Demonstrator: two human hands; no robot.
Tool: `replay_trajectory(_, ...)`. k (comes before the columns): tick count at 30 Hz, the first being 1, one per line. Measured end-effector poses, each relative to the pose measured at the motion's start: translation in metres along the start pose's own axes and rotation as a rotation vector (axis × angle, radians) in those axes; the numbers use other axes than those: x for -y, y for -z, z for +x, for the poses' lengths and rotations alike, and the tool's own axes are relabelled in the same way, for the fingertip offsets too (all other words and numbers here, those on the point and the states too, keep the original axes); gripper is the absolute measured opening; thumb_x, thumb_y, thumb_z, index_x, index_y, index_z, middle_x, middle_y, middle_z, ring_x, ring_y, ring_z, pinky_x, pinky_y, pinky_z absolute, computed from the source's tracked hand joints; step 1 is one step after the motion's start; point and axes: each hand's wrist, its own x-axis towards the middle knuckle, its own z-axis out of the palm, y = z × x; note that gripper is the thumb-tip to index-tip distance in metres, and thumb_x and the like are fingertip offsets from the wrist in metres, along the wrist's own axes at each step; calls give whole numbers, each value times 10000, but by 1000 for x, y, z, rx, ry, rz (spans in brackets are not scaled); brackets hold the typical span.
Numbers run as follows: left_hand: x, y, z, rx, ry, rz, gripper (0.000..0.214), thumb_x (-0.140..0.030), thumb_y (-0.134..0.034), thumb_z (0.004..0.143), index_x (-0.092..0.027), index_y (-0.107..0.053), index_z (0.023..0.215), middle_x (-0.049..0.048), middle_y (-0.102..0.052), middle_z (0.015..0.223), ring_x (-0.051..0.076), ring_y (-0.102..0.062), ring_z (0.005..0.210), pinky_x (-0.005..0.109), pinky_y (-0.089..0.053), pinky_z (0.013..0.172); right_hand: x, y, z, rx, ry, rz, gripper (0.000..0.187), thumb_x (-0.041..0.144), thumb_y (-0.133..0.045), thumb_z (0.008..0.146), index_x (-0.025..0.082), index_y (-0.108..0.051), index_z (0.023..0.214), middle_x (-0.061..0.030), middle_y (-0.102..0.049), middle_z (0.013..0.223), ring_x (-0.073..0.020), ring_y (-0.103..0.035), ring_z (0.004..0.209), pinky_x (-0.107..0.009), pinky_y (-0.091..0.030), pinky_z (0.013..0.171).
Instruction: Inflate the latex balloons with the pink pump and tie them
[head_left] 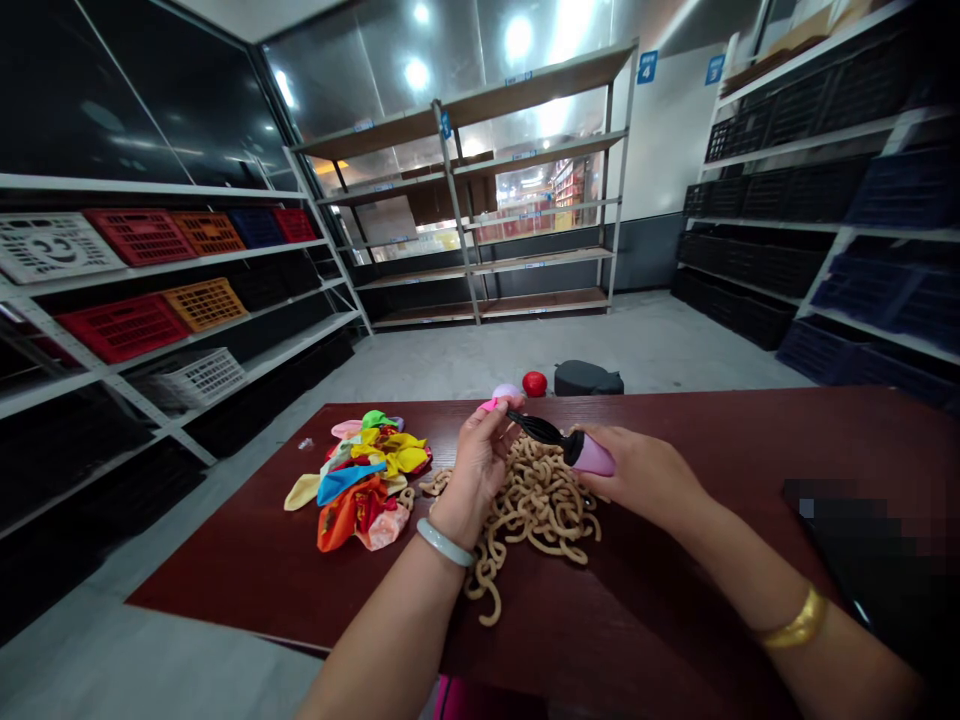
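Note:
My right hand is closed around the lilac end of a tool with a long, black, ribbed-looking front part. At the tip of that black part is my left hand, its thumb and fingertips pinching a small bright pink piece. A pale lilac rounded shape shows just past those fingers; whether it joins the pink piece I cannot tell. Below both hands lies a heap of tan, curved, cord-like pieces. Left of it is a pile of limp, thin, brightly coloured pieces.
The dark red table spans the front. A red ball and a dark grey rounded object show past its far edge. At right, a black object is partly blurred out. Shelves with crates line the sides.

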Motion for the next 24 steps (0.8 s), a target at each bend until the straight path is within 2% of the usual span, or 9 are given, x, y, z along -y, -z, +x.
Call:
replay_trajectory(7,-2,-5,-2,86,114,-72,158,-228,-664,802,-148,-663,938,98,-714,1010,200,-649,1003,328,-494,864,0,-2,2,-6,-5,30,522,529,-577,791,297,-537,1256,-44,-683,1118,-259,-641,972,-356,-467,783)
replay_trajectory(10,-4,-7,-1,83,122,-115,110,-239,-608,844,-164,-663,903,69,-721,990,184,-641,1032,319,-485,904,3,0,1,-3,-16,32,527,542,-577,787,281,-539,1244,-56,-678,1121,-258,-633,986,-349,-459,791)
replay_trajectory(13,-4,-5,3,45,98,-126,153,-282,-550,888,-178,-662,894,62,-721,1005,187,-639,1047,330,-492,913,6,1,3,9,-17,37,503,570,-566,782,285,-548,1197,-42,-676,1118,-254,-628,990,-337,-456,765)
replay_trajectory(16,-3,-4,7,32,50,-95,174,-320,-542,901,-188,-655,907,62,-720,1018,192,-639,1053,337,-504,908,5,0,4,25,-39,28,537,573,-575,772,283,-527,1222,-41,-663,1146,-247,-624,991,-333,-455,755)
replay_trajectory(20,2,-7,7,2,-90,-57,127,-307,-600,874,-189,-636,846,49,-729,969,166,-660,1001,329,-492,933,5,-2,4,22,-36,22,566,566,-578,770,284,-506,1255,-38,-653,1164,-245,-622,989,-334,-452,749)
replay_trajectory(24,7,-9,5,23,-209,3,137,-302,-670,821,-174,-627,844,55,-732,945,165,-669,977,328,-476,950,6,-1,2,14,-9,32,573,580,-572,775,274,-508,1256,-41,-659,1139,-239,-625,963,-324,-441,735)
